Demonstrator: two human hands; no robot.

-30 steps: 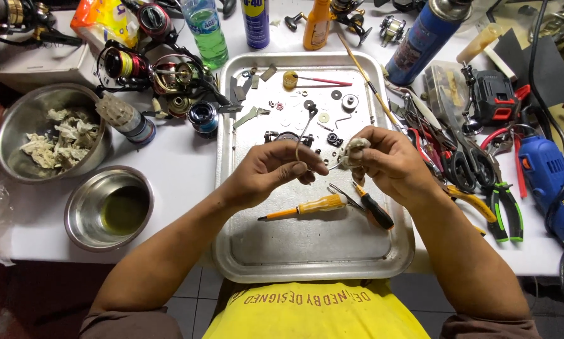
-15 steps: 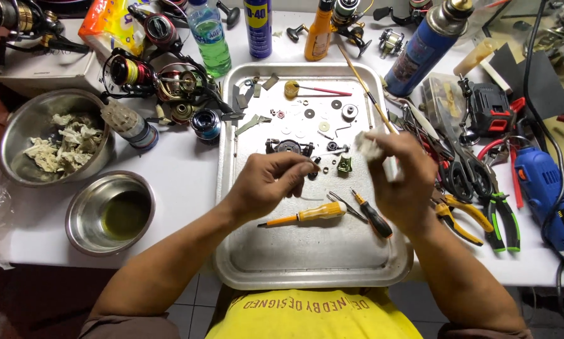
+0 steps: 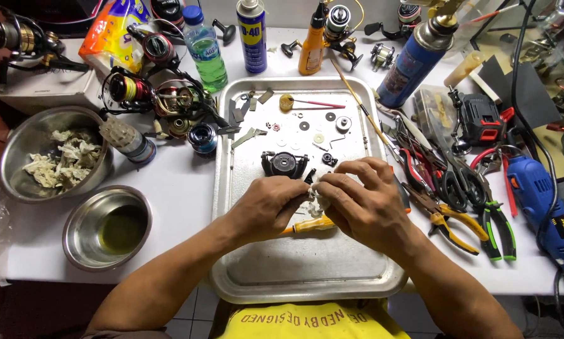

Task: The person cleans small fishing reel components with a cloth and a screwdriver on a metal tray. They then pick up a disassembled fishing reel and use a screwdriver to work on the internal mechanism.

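Both my hands meet over the middle of a metal tray point(image 3: 307, 276). My left hand point(image 3: 268, 207) and my right hand point(image 3: 363, 204) pinch a small wad of white tissue point(image 3: 318, 198) between their fingertips; whatever is inside the wad is hidden. A yellow-handled screwdriver point(image 3: 310, 225) lies on the tray just under my hands. A black fishing reel body point(image 3: 284, 164) sits just beyond my fingers, with small washers, screws and a gear point(image 3: 343, 123) spread farther back on the tray.
Two steel bowls stand left: one with crumpled tissue point(image 3: 53, 157), one with yellowish liquid point(image 3: 109, 227). Fishing reels point(image 3: 163, 97), a green bottle point(image 3: 203, 50) and spray cans point(image 3: 252, 34) line the back. Pliers point(image 3: 464, 207) and a blue power tool point(image 3: 542, 207) lie at right.
My hands have come together at the tray's middle, closing on the white tissue wad. Earlier they were apart, the left nearer the reel body, the right holding the wad higher.
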